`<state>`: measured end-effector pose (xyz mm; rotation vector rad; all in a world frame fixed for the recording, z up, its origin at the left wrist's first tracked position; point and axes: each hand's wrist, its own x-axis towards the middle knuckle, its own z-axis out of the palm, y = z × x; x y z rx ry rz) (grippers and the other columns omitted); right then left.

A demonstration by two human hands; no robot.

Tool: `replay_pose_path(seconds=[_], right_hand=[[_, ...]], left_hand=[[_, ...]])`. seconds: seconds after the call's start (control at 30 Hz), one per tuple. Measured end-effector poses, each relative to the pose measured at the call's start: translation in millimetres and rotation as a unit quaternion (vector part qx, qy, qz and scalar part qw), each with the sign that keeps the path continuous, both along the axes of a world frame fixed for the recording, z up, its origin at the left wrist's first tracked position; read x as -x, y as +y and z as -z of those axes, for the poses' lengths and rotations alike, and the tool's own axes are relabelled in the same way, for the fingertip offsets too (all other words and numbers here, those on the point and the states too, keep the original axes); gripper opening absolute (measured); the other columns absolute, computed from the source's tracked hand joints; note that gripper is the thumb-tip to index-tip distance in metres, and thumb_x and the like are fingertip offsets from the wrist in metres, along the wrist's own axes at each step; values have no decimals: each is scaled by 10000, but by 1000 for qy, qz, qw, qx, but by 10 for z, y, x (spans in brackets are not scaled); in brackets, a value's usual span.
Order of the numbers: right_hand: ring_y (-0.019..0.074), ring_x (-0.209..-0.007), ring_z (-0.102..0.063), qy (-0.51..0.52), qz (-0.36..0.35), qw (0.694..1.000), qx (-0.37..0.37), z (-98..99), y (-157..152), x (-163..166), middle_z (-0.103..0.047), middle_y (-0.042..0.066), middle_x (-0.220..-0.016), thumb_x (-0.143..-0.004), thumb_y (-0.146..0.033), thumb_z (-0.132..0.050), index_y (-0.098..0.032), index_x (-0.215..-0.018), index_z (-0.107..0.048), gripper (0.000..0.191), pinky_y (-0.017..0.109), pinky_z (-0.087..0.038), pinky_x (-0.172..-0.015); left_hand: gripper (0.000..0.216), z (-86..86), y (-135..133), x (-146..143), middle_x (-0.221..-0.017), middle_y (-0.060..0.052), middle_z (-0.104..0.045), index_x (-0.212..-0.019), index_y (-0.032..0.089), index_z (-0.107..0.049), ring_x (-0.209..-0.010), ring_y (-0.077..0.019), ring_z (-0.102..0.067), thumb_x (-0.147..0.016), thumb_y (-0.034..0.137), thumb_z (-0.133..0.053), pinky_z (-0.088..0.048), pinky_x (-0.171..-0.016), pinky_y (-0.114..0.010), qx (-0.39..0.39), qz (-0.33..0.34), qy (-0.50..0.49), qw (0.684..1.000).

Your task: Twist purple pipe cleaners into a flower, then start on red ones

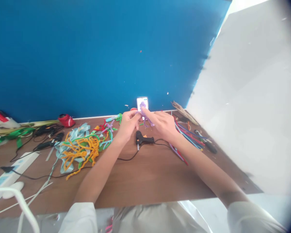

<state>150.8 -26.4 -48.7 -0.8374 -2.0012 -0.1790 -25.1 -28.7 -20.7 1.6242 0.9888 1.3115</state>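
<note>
Blue wall (99, 58) backs a brown table (160, 181) below fingers (149, 114) holding purple strand (151, 123).

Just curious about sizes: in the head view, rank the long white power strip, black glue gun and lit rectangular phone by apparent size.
1. Power strip, largest.
2. Glue gun and phone: too alike to rank.

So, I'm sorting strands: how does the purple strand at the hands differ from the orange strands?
The purple strand is held between the left hand and right hand, while the orange strands lie tangled on the table. The purple strand is partly covered by the hands; the orange strands spread openly among pale blue ribbon. Both show bends.
</note>
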Motion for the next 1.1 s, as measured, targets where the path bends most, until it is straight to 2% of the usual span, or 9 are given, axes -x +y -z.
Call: replay_pose_path(seconds=[0.13,0.2,0.27,0.33,0.43,0.5,0.6,0.8,1.1], right_hand=[[179,-731,-624,29,22,999,-24,4,-13,7,-743,23,-854,-927,-215,-542,-268,-1368,-609,449,307,-481,-721],[175,-726,-630,95,12,995,33,-72,-59,35,-742,47,-921,-932,-282,-570,-231,-1295,-633,373,310,-489,-709],[158,-701,-621,158,-44,979,120,-158,-94,60,-728,50,-933,-921,-316,-597,-209,-1166,-658,274,297,-483,-664],[152,-707,-624,225,-138,936,235,-219,-97,68,-712,38,-901,-900,-342,-626,-207,-1096,-643,239,283,-485,-640],[144,-678,-616,310,-237,840,378,-251,-62,44,-679,9,-819,-869,-372,-657,-212,-1058,-625,249,267,-488,-600],[141,-653,-609,346,-261,793,429,-254,-38,21,-667,6,-792,-862,-390,-657,-204,-1027,-632,250,256,-482,-562],[140,-625,-605,372,-274,759,459,-262,-26,4,-657,14,-776,-837,-414,-671,-183,-966,-635,267,242,-458,-510],[115,-594,-560,372,-270,749,478,-262,-46,59,-614,-4,-716,-794,-425,-723,-173,-838,-615,278,224,-436,-495],[123,-577,-565,345,-271,749,496,-204,-14,81,-664,26,-726,-793,-556,-723,-172,-859,-622,402,234,-399,-467]], left_hand=[[363,2,3,-1,-435,59,-440,-646,181,-565,-384,-79,-404,-910,428,-604,-307,-442,-240,-11,4,-14,1000],[383,-1,-16,1,-462,53,-463,-676,183,-570,-411,-88,-443,-929,470,-587,-327,-454,-241,-47,-12,18,999],[398,-3,-35,6,-481,50,-471,-691,187,-560,-439,-98,-470,-949,490,-559,-345,-476,-245,-80,-29,55,995],[403,-2,-45,12,-494,46,-474,-688,189,-546,-467,-105,-478,-965,482,-537,-348,-498,-248,-108,-52,90,989],[409,7,-45,22,-514,36,-487,-676,188,-534,-503,-110,-465,-976,466,-516,-324,-514,-252,-135,-79,132,979],[412,13,-42,27,-522,33,-493,-676,189,-535,-513,-111,-451,-982,463,-502,-306,-519,-255,-148,-79,153,974],[409,11,-47,28,-534,30,-498,-676,188,-533,-519,-112,-428,-987,449,-488,-285,-528,-261,-172,-68,180,966],[398,-14,-65,7,-529,40,-438,-634,188,-449,-518,-106,-353,-981,380,-482,-255,-553,-270,-205,-49,234,949],[369,2,-36,7,-553,33,-440,-635,187,-447,-534,-111,-355,-969,340,-481,-243,-560,-269,-203,-35,256,945]])
